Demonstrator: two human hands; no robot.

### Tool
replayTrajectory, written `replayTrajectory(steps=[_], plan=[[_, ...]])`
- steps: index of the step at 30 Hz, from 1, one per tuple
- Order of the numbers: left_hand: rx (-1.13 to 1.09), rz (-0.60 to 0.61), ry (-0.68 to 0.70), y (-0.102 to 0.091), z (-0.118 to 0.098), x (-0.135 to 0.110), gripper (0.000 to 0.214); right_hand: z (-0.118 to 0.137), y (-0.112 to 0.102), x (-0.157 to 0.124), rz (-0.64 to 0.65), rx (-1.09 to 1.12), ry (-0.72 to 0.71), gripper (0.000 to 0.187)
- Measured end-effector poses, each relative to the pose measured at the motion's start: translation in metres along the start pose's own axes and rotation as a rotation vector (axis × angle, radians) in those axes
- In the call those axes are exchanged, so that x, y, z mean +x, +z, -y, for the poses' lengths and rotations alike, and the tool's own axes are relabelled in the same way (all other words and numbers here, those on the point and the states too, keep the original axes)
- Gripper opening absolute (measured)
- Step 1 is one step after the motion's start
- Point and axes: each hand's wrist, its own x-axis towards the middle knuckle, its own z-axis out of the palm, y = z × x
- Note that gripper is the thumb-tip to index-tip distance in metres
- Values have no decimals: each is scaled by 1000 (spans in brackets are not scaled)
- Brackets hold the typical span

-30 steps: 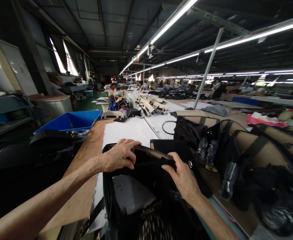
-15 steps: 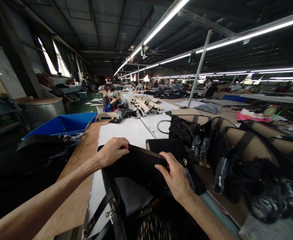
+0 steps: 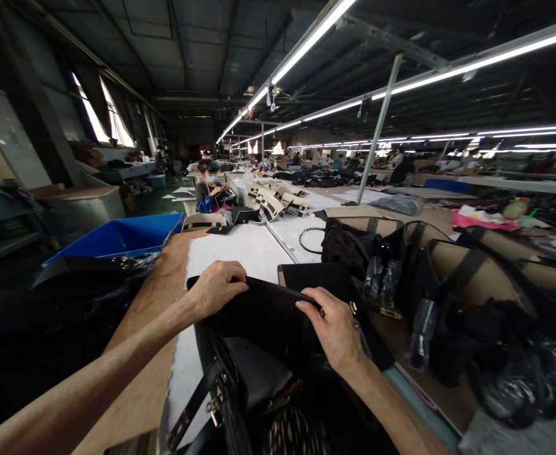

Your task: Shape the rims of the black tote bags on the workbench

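A black handbag stands in front of me, its far top edge stretched between my hands. My left hand pinches that edge on the left, thumb and fingers closed over it. Further right, my right hand grips the same edge with its thumb on the near side. On the bag's left side hangs a black strap with metal buckles. Much of the lower bag is dark and hard to make out. Just beyond my right hand lies a black flap-like piece.
Several black bags with beige insides and plastic-wrapped parts crowd the right. A blue bin stands at left, past the wooden table edge. Ahead lie beige-and-black cut pieces; a masked person sits beyond.
My right hand has shifted very slightly along the bag's edge. The view has moved a little; both hands keep their hold on the bag.
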Motion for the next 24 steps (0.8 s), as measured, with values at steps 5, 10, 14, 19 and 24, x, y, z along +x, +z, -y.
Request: replayTrajectory(steps=[5, 10, 14, 19, 24], plan=[[-4, -26, -53, 2, -2, 1, 13, 2, 0, 0, 7, -41, -42, 16], [14, -47, -90, 1, -6, 2, 12, 3, 0, 3, 1, -198, -120, 19], [10, -58, -102, 1, -7, 1, 12, 3, 0, 4, -3, -275, -146, 20], [50, -86, -128, 6, -7, 2, 13, 5, 1, 0, 7, -420, -152, 30], [55, -67, -119, 5, -9, 2, 13, 13, 3, -3, -7, -671, -246, 50]])
